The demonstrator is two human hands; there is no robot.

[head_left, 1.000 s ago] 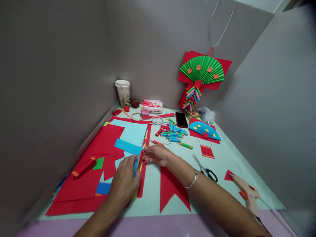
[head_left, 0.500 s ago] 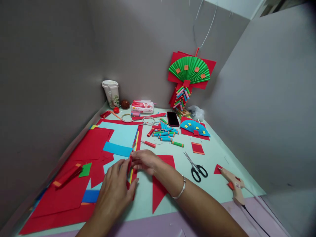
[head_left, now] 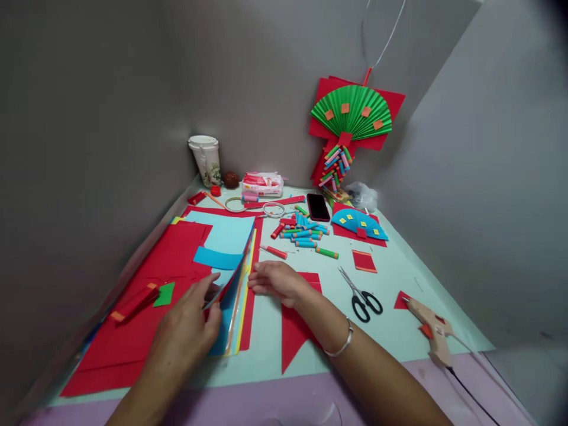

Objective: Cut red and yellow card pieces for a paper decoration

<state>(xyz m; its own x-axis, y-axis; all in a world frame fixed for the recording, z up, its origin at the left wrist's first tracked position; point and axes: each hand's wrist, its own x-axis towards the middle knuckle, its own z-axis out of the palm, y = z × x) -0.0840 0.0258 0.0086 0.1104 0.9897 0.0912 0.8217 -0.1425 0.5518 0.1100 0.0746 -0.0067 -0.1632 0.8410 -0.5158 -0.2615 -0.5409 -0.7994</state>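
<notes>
My left hand (head_left: 189, 328) pinches the raised right edge of a stack of coloured paper sheets (head_left: 231, 296), red on top with blue and yellow beneath, and lifts it off the table. My right hand (head_left: 275, 281), with a silver bangle on the wrist, rests at the same edge with its fingers curled against the sheets. A red swallow-tailed paper pennant (head_left: 295, 322) lies under my right forearm. More red and light blue sheets (head_left: 177, 260) spread out to the left.
Scissors (head_left: 361, 296), a glue gun (head_left: 430, 328), rolled paper tubes (head_left: 306, 234), a phone (head_left: 318, 207), a blue fan piece (head_left: 359, 223), a cup (head_left: 205, 160) and a tissue pack (head_left: 261, 183) lie about. A green paper fan ornament (head_left: 350, 118) hangs on the back wall.
My left hand has moved left and lifted the edge of the sheets higher, fanning them open. My right hand stays at the edge. The camera has shifted slightly.
</notes>
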